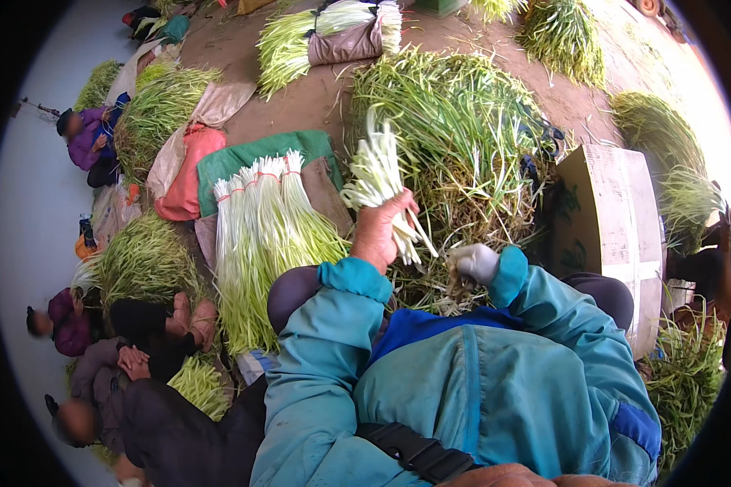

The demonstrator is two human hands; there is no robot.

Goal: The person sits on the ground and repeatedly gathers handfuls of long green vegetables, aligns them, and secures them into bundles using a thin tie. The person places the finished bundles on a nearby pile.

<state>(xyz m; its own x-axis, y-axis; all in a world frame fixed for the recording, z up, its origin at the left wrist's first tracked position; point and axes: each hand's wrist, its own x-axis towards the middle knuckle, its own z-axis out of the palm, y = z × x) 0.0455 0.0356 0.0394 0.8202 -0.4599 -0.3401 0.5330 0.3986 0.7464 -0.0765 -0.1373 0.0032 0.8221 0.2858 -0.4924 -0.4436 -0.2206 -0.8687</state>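
Observation:
My left hand, bare, grips a loose bunch of pale chive-like stalks, with the cut ends sticking out below the thumb. My right hand wears a whitish glove and hangs over dry brown trimmings in front of my lap. Its fingers are curled beside some brownish plant matter; whether they hold it is unclear. Ahead of both hands rises a large heap of untrimmed green stalks, with brown root ends toward me. To the left lie several neat bundles with white ends, bound by red ties.
A cardboard box stands close at my right. Green sacking and a red sack lie beyond the bundles. A seated person is close on my left, with others farther along the wall. A wrapped bale lies ahead.

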